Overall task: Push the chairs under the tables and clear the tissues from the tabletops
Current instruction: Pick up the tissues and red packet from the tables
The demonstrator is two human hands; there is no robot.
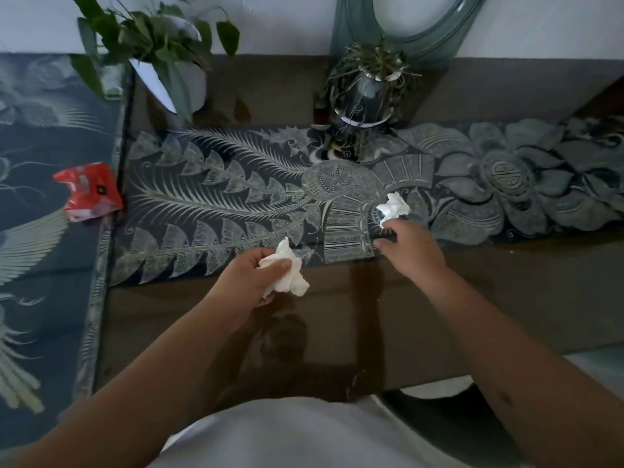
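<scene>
Left hand [251, 282] clamped on crumpled tissue [288, 273]; right hand [410, 248] loose, fingertips touching second tissue [393, 207] just beyond. Best pinched gently, lifted straight off table [506, 298].

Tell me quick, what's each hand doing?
Left hand: grips a crumpled tissue.
Right hand: open, reaching for the other tissue on the runner, holding nothing.

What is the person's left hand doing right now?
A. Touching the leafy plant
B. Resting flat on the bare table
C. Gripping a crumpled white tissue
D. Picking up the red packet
C: the left hand has its fingers and thumb curled around a crumpled white tissue, held above the near edge of the patterned table runner.
</scene>
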